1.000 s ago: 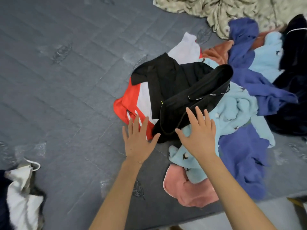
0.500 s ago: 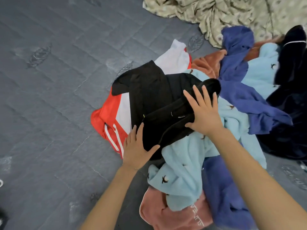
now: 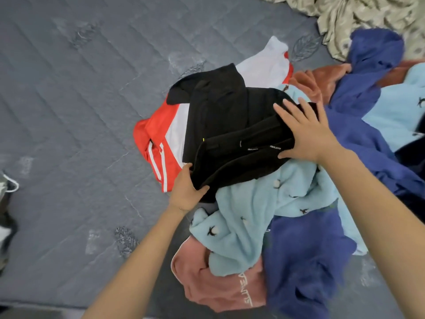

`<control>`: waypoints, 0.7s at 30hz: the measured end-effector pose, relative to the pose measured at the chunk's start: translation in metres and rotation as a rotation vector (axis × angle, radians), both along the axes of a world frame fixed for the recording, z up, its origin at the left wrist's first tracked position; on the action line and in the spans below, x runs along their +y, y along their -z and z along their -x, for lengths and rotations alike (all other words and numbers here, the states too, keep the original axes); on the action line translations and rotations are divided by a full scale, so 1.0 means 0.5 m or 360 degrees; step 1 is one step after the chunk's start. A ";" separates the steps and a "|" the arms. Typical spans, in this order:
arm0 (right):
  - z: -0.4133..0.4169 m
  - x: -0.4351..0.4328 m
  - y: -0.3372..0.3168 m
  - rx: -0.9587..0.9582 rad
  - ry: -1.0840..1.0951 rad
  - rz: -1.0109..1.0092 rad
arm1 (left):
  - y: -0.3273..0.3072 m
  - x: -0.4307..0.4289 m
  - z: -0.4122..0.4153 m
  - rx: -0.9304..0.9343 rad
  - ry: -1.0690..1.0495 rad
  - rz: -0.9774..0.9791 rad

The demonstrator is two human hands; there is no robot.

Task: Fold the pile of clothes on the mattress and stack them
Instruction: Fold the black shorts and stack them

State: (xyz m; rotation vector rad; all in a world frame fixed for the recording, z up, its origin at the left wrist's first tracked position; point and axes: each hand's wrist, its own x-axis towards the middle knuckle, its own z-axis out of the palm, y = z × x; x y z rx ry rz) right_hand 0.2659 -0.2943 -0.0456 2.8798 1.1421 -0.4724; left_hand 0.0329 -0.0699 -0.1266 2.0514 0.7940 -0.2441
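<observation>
Evidently early: the black garment (image 3: 230, 125) lies atop the pile, mid-mattress (image 3: 80, 134), partly doubled over but not squared. Left hand (image 3: 186, 189) grips its near-left edge, thumb on top, fingers tucked under. Right hand (image 3: 305, 132) lies flat on its right side, fingers spread, pressing. Light blue fleece (image 3: 253, 215), blue item (image 3: 305, 261), pink item (image 3: 218, 288) and red-white item (image 3: 158, 139) lie crumpled, unfolded. No finished stack in view; judged nearly all left to do.

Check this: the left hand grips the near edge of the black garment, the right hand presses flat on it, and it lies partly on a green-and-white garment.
One error: the head view shows the black garment lying partly on a red-and-white garment, not a green-and-white one. The left hand does grip its near edge, and the right hand presses flat on it.
</observation>
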 end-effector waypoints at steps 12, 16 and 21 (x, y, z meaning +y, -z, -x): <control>0.050 0.003 0.012 -0.0232 0.0009 -0.0063 | -0.072 0.051 0.024 -0.0297 -0.0046 -0.0138; 0.102 0.012 0.019 -0.0387 -0.0011 -0.0125 | -0.141 0.089 0.047 -0.0480 -0.0358 0.0054; 0.196 0.086 -0.019 -0.0312 0.0172 -0.0299 | -0.217 0.186 0.089 -0.0694 -0.0521 0.0185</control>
